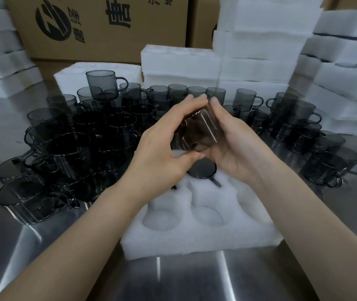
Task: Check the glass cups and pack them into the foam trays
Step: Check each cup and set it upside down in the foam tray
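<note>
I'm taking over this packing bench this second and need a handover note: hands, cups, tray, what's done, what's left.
Left hand and right hand: both grip the held cup, tilted above the foam tray, under inspection.
Done: one packed cup sits in the tray's back middle pocket. A second may be hidden under the left hand.
Left: seat the held cup, then fill the two empty front pockets that show.
Loose cups crowd the steel table on both sides of the tray. Spare trays are stacked behind.
</note>
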Motion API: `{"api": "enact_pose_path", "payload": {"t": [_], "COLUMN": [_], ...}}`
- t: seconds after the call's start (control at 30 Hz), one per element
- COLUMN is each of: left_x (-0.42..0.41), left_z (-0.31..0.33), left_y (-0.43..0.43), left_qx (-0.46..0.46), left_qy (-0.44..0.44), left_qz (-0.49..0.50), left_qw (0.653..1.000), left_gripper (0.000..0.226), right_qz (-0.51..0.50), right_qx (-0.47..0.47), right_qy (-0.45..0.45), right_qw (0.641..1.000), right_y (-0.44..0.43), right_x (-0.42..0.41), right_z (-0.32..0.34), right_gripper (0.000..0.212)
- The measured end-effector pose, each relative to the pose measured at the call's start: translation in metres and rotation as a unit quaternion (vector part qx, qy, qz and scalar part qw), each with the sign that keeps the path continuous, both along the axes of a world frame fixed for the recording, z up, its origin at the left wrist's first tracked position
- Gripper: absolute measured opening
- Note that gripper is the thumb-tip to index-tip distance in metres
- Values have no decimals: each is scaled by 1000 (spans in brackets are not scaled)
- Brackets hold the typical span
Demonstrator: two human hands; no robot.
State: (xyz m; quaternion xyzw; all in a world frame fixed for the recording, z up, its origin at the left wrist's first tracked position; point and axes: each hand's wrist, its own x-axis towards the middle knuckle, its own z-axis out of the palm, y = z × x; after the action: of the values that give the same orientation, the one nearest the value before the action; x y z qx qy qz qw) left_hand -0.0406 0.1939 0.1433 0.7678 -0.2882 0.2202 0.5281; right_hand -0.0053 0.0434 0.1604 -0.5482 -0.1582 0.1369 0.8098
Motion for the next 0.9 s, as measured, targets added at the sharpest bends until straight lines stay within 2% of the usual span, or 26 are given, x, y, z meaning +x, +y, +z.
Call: {"api": "enact_pose_path", "payload": {"t": [0.1,0.2,0.27,0.33,0.53,0.7,0.83,0.9], "left_x": [2,4,2,0,-1,-3,-5,-5], "left_z": [1,2,3,3,4,5,9,10], "left_y": [0,-4,-6,-6,-1,-1,-2,-3], "left_qx": [19,88,85,72,57,88,68,67], "left_qy": [15,43,55,49,33,3,11,23], "left_qz": [23,92,114,124,69,-2,9,29], "left_qw": [999,991,988,988,995,996,998,997], "left_gripper": [78,81,84,81,83,83,87,89], "right_qz": [46,-66,-138,-148,-76,-21,115,135], "right_qx": [-11,-70,-106,-105,-27,12,26,21], "right_qy": [13,-51,-88,-79,-5,39,69,70], "right_qw": [999,994,981,980,997,999,991,988], "right_y": [0,4,8,11,6,0,-4,-5], "right_x": [0,-2,-4,-6,-7,-4,-3,-3], "right_z": [-1,-4,-7,-7,2,3,3,3], "right_gripper": [48,43,42,42,40,37,44,45]}}
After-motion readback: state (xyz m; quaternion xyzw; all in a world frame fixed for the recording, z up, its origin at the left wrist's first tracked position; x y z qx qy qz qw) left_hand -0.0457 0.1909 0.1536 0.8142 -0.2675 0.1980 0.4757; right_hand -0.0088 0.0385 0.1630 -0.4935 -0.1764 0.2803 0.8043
